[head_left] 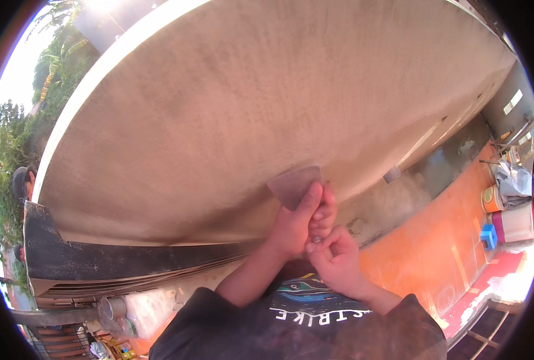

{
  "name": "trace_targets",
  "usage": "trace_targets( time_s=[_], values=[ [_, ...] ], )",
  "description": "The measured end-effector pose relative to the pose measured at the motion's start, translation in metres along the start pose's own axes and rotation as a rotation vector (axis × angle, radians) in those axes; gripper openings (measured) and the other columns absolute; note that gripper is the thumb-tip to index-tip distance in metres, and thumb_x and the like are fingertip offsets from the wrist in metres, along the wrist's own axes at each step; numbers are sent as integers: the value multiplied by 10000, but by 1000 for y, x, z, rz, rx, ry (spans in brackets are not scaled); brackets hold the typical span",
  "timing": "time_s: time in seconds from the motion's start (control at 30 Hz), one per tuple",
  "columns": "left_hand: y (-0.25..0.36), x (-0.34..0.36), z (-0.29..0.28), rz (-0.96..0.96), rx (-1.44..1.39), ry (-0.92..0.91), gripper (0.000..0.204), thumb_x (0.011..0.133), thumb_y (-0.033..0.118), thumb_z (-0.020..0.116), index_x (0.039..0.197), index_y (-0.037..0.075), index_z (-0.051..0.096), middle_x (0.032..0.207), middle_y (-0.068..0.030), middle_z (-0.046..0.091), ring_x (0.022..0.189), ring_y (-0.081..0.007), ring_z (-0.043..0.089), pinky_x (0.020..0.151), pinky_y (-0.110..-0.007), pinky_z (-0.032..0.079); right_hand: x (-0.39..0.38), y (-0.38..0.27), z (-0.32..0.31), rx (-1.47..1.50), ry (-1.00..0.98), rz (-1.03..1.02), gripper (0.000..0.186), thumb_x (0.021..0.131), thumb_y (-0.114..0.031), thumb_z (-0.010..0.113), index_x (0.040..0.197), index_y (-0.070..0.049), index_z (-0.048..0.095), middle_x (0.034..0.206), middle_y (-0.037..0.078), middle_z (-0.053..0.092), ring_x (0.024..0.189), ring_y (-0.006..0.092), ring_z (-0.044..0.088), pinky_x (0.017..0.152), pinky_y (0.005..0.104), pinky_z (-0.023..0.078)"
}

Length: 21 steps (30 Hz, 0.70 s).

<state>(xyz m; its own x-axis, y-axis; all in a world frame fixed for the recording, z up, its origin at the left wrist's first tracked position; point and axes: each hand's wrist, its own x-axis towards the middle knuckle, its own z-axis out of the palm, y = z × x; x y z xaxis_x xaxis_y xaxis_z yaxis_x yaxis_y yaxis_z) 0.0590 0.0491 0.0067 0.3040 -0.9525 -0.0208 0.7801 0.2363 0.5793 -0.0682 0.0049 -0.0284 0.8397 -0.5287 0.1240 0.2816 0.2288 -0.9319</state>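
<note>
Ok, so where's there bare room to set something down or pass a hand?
The orange floor has an open patch between the right hand, the grey strip and the blue object. The plastered surface is bare beyond the scraper. Crowded: around the orange bucket, and lower left.

At far left, leafy green trees [6, 135] beneath a bright white sky [15, 78]; in front of the trees, a person's head in a dark cap [21, 181], partly hidden. At lower left, a round greyish bucket [114, 307] near a dark slatted structure [52, 337]. At right, a broad orange floor [414, 261]; along its far side, an orange bucket [490, 199], crumpled grey plastic sheeting [514, 183] and a small blue stool [489, 236]. At lower right, a dark frame with pale bars [489, 331].
</note>
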Motion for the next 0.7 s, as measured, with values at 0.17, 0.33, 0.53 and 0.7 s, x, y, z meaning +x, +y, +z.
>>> trace_targets(
  time_s=[0.17,0.33,0.53,0.7],
  values=[
    [-2,0,-5,-21,89,77,344,1020,435,450,956,110,542,689,43,351,543,-42,277,434,-190,257,-4,3,-1,76,87,169,171,896,45,613,888,-50,472,1049,83,592,1023,105,552,876,284,474],
    [1,5,2,-77,71,151,336,1020,429,458,951,109,534,685,42,343,528,-40,271,427,-192,267,-2,5,0,81,60,81,175,894,60,605,886,-52,470,1005,69,606,981,109,568,868,291,481],
    [13,6,20,81,165,71,361,1015,409,485,1041,57,558,687,2,454,525,-69,382,437,-218,334,16,-1,-10,-38,-57,-195,207,898,63,594,941,-60,433,1007,79,589,893,116,580,778,255,490],
    [-22,-36,2,184,660,119,445,1039,368,429,1244,-7,551,1239,-130,593,940,-169,583,766,-306,502,-23,11,-27,152,-137,113,226,933,16,544,1038,-74,366,955,71,552,794,84,557,656,214,465]
  ],
)
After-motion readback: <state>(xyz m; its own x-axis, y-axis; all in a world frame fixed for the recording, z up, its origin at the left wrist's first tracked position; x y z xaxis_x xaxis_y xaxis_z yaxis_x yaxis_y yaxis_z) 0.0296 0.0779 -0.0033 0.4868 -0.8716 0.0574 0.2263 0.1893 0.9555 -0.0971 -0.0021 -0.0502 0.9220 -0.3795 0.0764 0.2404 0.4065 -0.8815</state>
